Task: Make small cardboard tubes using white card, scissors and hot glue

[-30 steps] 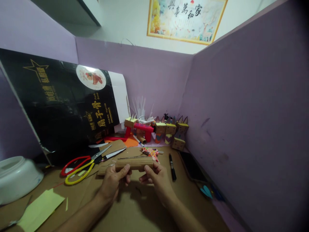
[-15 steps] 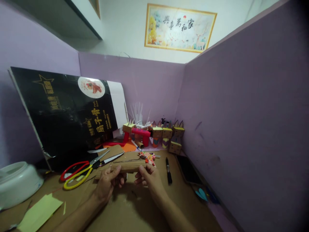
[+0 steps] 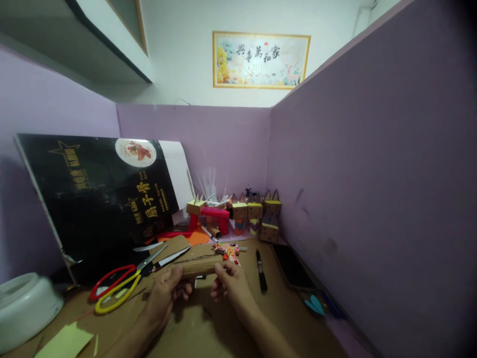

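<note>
A narrow brown cardboard piece (image 3: pixel 198 269) is held level between both hands above the brown table surface (image 3: pixel 208 328). My left hand (image 3: pixel 167 293) pinches its left end with the thumb on top. At the right end, my right hand (image 3: pixel 231 286) grips it between thumb and fingers. Just beyond the hands lies a colorful patterned paper piece (image 3: pixel 228 251). Scissors with red and yellow handles (image 3: pixel 136 276) rest open to the left of my left hand. A black pen (image 3: pixel 261 272) lies to the right of my right hand.
A black printed cardboard sheet (image 3: pixel 100 199) leans at the back left. Small cardboard animal figures (image 3: pixel 254 211) stand at the back. A phone (image 3: pixel 292 266) lies along the right wall. Yellow paper (image 3: pixel 67 340) and a white pot (image 3: pixel 28 311) are on the left.
The view has tilted up a little, so most things appear lower. Both hands still hold the cardboard piece, and the right fingers have shifted slightly on it.
</note>
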Available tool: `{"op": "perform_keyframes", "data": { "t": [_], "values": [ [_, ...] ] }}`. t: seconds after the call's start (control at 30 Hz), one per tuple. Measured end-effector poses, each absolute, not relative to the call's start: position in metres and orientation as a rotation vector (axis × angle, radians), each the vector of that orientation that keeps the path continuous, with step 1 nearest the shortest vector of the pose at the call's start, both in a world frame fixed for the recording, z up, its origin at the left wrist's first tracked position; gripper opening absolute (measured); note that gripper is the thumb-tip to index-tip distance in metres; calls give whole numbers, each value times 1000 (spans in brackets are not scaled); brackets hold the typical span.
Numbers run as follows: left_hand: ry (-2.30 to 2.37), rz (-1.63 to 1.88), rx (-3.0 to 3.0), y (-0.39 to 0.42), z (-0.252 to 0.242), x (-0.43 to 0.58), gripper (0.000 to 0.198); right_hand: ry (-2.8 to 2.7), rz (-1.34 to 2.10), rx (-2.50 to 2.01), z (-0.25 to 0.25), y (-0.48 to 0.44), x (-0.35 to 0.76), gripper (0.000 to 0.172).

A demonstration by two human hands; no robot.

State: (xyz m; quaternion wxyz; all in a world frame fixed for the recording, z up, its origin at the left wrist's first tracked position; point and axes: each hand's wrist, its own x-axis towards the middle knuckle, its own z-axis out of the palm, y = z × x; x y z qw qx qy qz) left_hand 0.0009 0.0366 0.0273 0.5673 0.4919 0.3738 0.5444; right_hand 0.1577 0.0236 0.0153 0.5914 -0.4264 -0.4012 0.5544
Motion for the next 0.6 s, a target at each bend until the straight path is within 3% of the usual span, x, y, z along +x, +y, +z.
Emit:
{"op": "perform_keyframes", "data": {
  "t": [0.47, 0.6],
  "values": [
    [868, 1362, 1065, 35, 21, 8, 49, -887, 1097, -952, 12, 15, 153, 46],
    [806, 1335, 1008, 34, 24, 7, 49, -857, 1064, -962, 19, 21, 166, 50]
  ]
}}
